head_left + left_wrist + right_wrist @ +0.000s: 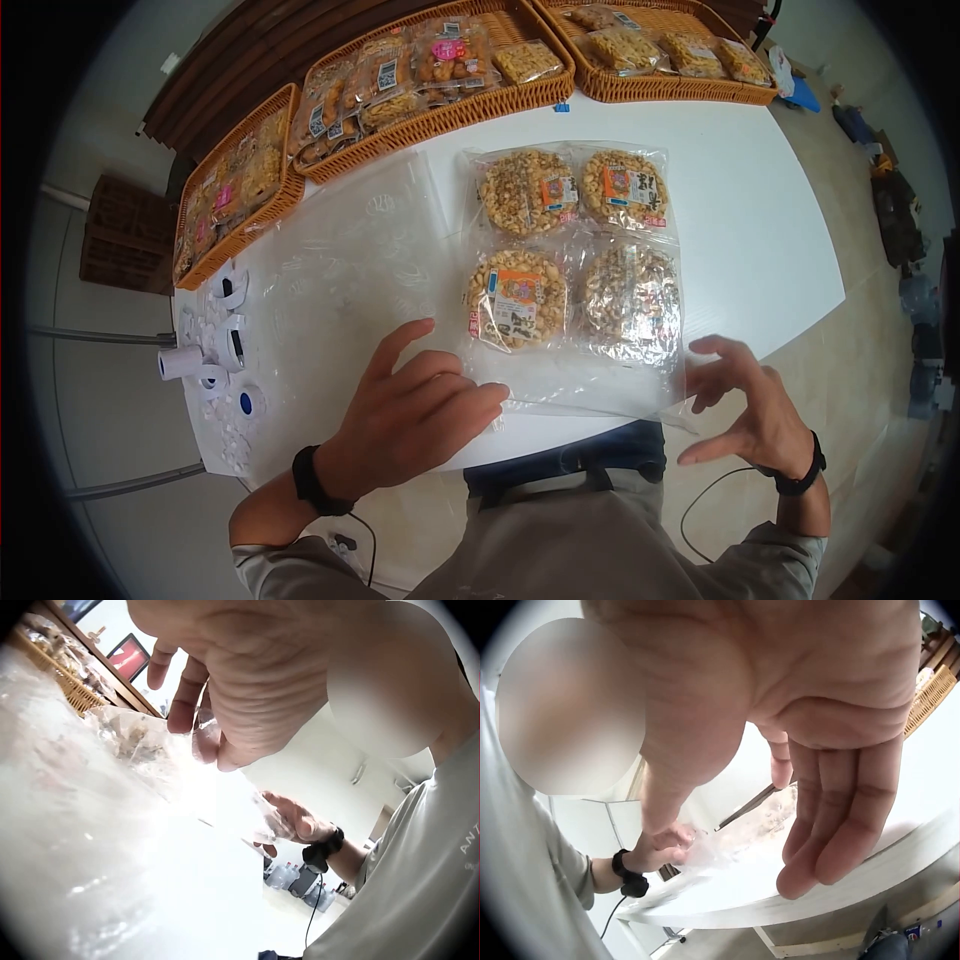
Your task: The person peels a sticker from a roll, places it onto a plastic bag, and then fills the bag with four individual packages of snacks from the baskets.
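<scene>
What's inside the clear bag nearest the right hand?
In the bag lie four round, grainy cakes, two by two, three showing labels. Glare veils part of the lower-right cake; all four undersides are hidden.

Right hand (pixel 817 712) fills the upper part, palm to lens, fingers angled down and slightly bent, thumb apart at left. In the gap: pale lumpy pieces (pixel 769 819) in clear plastic (pixel 705 853) over the white bench (pixel 727 894) (too washed out to count). Left hand (pixel 656 853), black wristband (pixel 621 865), fingers curled at the plastic. Dark strip (pixel 746 806) slants behind, identity unclear. Wicker basket (pixel 930 701), upper right.
</scene>
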`<state>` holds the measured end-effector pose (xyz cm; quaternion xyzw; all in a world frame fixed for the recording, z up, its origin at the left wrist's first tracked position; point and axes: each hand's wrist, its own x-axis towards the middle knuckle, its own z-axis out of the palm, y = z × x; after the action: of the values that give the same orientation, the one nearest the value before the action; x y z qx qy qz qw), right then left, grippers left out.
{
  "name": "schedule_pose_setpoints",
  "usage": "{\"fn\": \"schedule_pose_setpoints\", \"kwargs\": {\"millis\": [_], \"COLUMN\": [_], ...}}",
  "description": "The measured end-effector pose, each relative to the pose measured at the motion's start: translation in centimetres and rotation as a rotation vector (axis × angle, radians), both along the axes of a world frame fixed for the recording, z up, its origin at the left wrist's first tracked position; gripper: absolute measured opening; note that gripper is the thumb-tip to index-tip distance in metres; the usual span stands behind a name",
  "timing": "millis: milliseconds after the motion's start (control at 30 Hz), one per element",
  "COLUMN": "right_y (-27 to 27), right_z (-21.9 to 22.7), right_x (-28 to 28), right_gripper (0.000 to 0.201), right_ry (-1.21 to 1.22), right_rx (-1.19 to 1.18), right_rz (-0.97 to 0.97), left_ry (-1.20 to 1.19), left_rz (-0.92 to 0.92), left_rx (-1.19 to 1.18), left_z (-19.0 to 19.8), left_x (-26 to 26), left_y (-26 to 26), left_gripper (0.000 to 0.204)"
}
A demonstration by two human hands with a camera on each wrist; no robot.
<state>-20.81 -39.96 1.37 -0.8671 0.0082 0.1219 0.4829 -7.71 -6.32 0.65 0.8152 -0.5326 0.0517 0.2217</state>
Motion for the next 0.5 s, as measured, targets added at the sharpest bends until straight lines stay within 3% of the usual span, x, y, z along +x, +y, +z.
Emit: {"fn": "schedule_pose_setpoints", "kwargs": {"millis": [67,267,367,500], "right_y": [0.2,0.8,1.0,1.0], "right_z": [0.4,-1.8,-2.2,-2.9], "right_x": [-0.1,-0.7,-0.7,-0.4], "right_gripper": [0.083,0.029,0.017,0.018], "right_ry": [-0.046,-0.122,-0.042,0.113], "right_rx": [-0.071,-0.024,0.005,0.209], "right_rz": [0.101,0.000,-0.157,-0.312], "left_ry": [0.039,-0.001,-0.076,-0.103], "left_rz": [0.024,0.079,0.058,0.059], "left_rx": [-0.003,0.039,0.071,0.114], "left_z": [-0.1,-0.2,-0.4,-0.4], "left_x": [0.0,0.0,-0.1,0.0], "left_y": [0.1,-0.1,0.0,0.1], "left_gripper": [0.022,0.018,0.015,0.015]}}
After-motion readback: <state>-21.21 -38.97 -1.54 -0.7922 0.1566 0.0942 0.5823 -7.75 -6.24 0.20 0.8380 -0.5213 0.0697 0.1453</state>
